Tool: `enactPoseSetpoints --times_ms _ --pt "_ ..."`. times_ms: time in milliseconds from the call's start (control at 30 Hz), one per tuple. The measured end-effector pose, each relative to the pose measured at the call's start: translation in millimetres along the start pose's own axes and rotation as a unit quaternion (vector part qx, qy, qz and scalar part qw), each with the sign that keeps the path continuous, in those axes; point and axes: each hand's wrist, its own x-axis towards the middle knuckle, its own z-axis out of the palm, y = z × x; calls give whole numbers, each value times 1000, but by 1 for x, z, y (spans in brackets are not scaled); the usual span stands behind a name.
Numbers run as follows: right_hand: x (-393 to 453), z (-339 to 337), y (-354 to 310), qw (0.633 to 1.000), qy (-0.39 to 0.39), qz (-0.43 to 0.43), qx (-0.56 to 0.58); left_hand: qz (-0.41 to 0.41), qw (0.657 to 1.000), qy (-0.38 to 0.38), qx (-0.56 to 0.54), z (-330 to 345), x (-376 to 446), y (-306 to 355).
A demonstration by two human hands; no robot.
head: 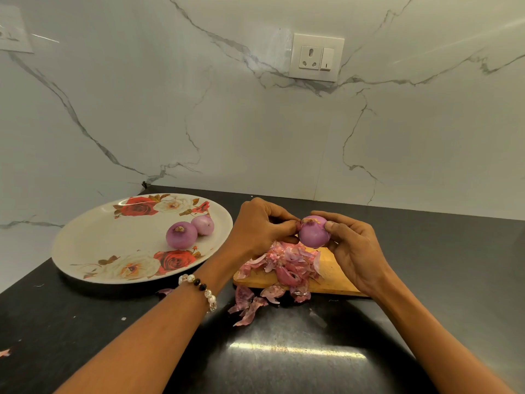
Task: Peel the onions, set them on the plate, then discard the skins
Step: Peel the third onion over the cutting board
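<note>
My right hand (352,245) holds a purple onion (312,233) above the wooden cutting board (332,277). My left hand (261,226) pinches a scrap of skin at the onion's left side, near its top. A heap of pink onion skins (287,265) lies on the board under the hands, and more skins (250,302) have spilled onto the dark counter in front of it. Two peeled onions, one larger (181,235) and one smaller (202,225), rest on the rose-patterned white plate (113,245) to the left.
The black counter (284,351) runs to a white marbled wall with a socket (316,56) above the board. A loose skin piece (164,292) lies beside the plate's front rim, and another scrap (5,352) sits at the far left edge.
</note>
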Motion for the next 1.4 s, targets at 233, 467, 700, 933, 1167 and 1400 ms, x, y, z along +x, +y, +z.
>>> enactPoseSetpoints --times_ms 233,467,700,933,1167,1400 --pt "1 -2 4 999 -5 -6 -31 65 992 24 106 7 -1 -1" --pt "0 1 4 1000 -11 -9 0 126 974 72 172 10 -2 -5" --pt "1 -3 2 1000 -6 -17 -12 113 991 18 70 4 0 -1" --pt "0 -3 5 999 -15 -10 -39 127 987 6 93 4 0 -3" --pt "-1 -2 5 999 -5 -11 -31 160 976 24 143 7 1 -6" --pt "0 1 -1 1000 10 -5 20 81 995 22 47 5 2 -5"
